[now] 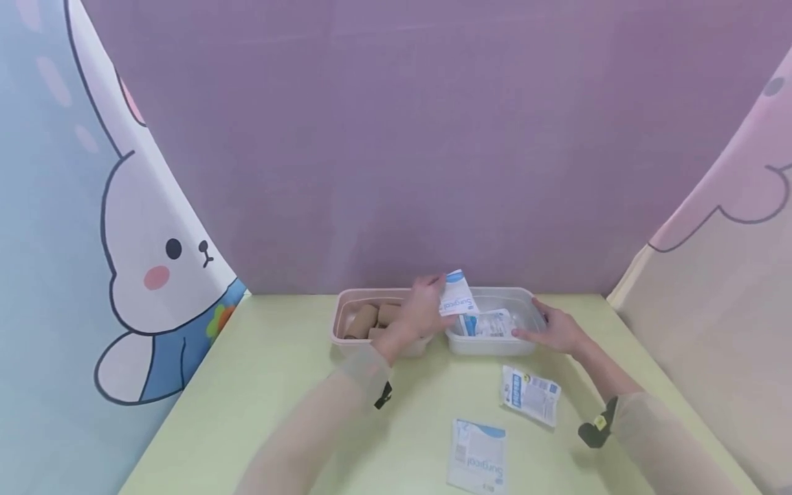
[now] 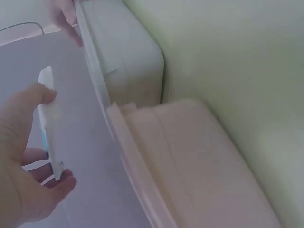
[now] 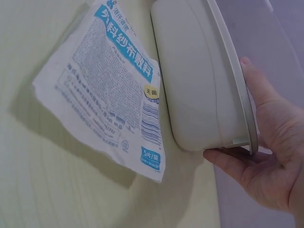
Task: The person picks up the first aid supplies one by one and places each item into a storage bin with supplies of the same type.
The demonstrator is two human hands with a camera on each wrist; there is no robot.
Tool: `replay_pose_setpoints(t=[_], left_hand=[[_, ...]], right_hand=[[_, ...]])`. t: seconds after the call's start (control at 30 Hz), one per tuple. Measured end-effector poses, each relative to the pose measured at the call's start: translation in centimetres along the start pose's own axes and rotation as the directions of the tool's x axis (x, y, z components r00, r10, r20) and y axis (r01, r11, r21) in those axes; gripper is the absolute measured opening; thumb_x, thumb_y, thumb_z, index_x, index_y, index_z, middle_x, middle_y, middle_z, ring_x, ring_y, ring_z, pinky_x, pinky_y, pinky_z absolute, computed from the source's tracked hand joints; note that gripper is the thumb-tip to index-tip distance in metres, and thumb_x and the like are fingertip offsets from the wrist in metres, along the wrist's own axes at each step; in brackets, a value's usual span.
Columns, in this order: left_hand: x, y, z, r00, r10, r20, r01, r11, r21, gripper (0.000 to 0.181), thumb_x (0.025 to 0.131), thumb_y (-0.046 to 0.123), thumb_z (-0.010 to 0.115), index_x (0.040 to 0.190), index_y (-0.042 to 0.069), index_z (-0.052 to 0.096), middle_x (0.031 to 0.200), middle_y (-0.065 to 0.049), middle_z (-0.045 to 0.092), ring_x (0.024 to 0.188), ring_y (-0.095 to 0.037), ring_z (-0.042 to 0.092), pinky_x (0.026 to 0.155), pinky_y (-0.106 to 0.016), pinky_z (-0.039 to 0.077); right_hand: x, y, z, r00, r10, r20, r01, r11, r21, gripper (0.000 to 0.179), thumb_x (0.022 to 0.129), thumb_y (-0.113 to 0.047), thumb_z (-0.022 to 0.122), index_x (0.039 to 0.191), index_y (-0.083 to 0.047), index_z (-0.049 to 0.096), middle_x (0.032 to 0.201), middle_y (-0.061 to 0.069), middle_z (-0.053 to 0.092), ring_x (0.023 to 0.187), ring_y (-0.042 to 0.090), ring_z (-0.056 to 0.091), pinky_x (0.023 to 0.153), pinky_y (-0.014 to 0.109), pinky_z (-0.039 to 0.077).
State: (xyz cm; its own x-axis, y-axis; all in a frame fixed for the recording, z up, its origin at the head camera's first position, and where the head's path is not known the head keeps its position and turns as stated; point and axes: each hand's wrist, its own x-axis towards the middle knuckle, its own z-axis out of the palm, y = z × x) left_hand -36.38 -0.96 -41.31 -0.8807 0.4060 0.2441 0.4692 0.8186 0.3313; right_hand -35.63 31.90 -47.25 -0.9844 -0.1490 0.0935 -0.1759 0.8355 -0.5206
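My left hand [image 1: 423, 311] pinches a white and blue surgical gauze packet [image 1: 456, 294] by its edges, thumb on one side and fingers on the other. The packet is held above the inner edges of two bins and overlaps the white plastic bin [image 1: 491, 348] in the head view. Inside that bin lie more gauze packets [image 1: 493, 323]. My right hand [image 1: 555, 330] grips the white bin's right end, thumb over the rim and fingers around the outside. Left of it stands a pinkish bin [image 1: 336, 323] holding several brown rolls [image 1: 364, 321], partly hidden behind my left hand.
Two more packets lie on the pale green table [image 1: 272, 385]: a gauze packet [image 1: 531, 396] just in front of the white bin, and another surgical packet [image 1: 478, 456] nearer the front. A purple curtain [image 1: 396, 151] stands directly behind the bins.
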Motion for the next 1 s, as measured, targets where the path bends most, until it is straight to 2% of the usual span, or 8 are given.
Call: replay_pose_setpoints(t=[0.1, 0.33, 0.53, 0.67, 0.8, 0.9, 1.0], left_hand=[[0.5, 0.9, 1.1, 1.0, -0.006, -0.003, 0.006, 1.0, -0.018, 0.1, 0.091, 0.046, 0.083, 0.166, 0.004, 0.031, 0.17, -0.014, 0.04, 0.157, -0.035, 0.039, 0.13, -0.045, 0.035], [1.4, 2.1, 3.0, 1.0, -0.002, 0.02, 0.001, 0.997, 0.075, 0.098, 0.091, 0.053, 0.081, 0.164, 0.004, 0.037, 0.168, -0.013, 0.044, 0.155, -0.031, 0.044, 0.128, -0.042, 0.038], [1.9, 2.3, 3.9, 1.0, 0.007, 0.014, -0.008, 0.994, 0.109, 0.094, 0.09, 0.051, 0.082, 0.16, 0.002, 0.043, 0.163, -0.014, 0.051, 0.151, -0.031, 0.049, 0.127, -0.042, 0.041], [1.9, 2.4, 4.1, 0.999, 0.007, 0.045, -0.013, 0.99, 0.14, 0.091, 0.091, 0.054, 0.081, 0.159, 0.003, 0.047, 0.16, -0.013, 0.056, 0.151, -0.029, 0.05, 0.127, -0.039, 0.04], [1.9, 2.6, 4.4, 0.996, 0.039, 0.075, -0.053, 0.981, 0.185, 0.088, 0.094, 0.056, 0.076, 0.16, 0.007, 0.046, 0.163, -0.013, 0.052, 0.158, -0.031, 0.041, 0.132, -0.04, 0.031], [1.8, 2.9, 4.7, 0.997, 0.062, 0.053, -0.071, 0.978, 0.195, 0.085, 0.096, 0.058, 0.073, 0.161, 0.011, 0.046, 0.167, -0.012, 0.047, 0.16, -0.032, 0.036, 0.134, -0.04, 0.027], [1.2, 3.5, 4.8, 0.997, 0.082, -0.008, -0.08, 0.988, 0.135, 0.08, 0.096, 0.056, 0.074, 0.159, 0.013, 0.05, 0.165, -0.011, 0.05, 0.157, -0.029, 0.042, 0.13, -0.04, 0.035]], right_hand=[[-0.1, 0.0, 0.1, 1.0, 0.006, 0.003, -0.006, 1.0, 0.0, 0.115, 0.089, -0.059, 0.081, 0.161, 0.013, 0.028, 0.149, 0.045, 0.049, 0.135, 0.059, 0.055, 0.107, 0.065, 0.053], [-0.1, -0.1, 0.6, 1.0, -0.012, 0.01, 0.012, 1.0, -0.004, 0.114, 0.089, -0.059, 0.08, 0.16, 0.014, 0.029, 0.148, 0.044, 0.051, 0.134, 0.058, 0.056, 0.107, 0.064, 0.053], [-0.1, -0.3, 0.8, 1.0, -0.015, -0.008, 0.015, 1.0, -0.002, 0.114, 0.088, -0.058, 0.081, 0.16, 0.014, 0.03, 0.148, 0.044, 0.051, 0.134, 0.057, 0.057, 0.107, 0.064, 0.053], [0.0, -0.3, 0.9, 1.0, -0.018, -0.016, 0.018, 1.0, -0.001, 0.113, 0.089, -0.058, 0.08, 0.161, 0.013, 0.03, 0.149, 0.043, 0.051, 0.135, 0.056, 0.057, 0.108, 0.064, 0.053], [0.0, -0.2, 1.0, 1.0, -0.024, -0.02, 0.024, 1.0, -0.009, 0.112, 0.089, -0.058, 0.08, 0.161, 0.013, 0.03, 0.147, 0.043, 0.053, 0.132, 0.055, 0.06, 0.106, 0.063, 0.054], [-0.1, -0.1, 0.9, 0.999, -0.028, -0.018, 0.028, 1.0, -0.013, 0.112, 0.089, -0.058, 0.08, 0.16, 0.014, 0.03, 0.146, 0.044, 0.054, 0.131, 0.055, 0.061, 0.104, 0.063, 0.055], [-0.1, -0.2, 0.7, 1.0, -0.027, -0.012, 0.027, 1.0, -0.01, 0.112, 0.089, -0.058, 0.08, 0.16, 0.014, 0.03, 0.147, 0.044, 0.052, 0.132, 0.056, 0.059, 0.106, 0.064, 0.054]])
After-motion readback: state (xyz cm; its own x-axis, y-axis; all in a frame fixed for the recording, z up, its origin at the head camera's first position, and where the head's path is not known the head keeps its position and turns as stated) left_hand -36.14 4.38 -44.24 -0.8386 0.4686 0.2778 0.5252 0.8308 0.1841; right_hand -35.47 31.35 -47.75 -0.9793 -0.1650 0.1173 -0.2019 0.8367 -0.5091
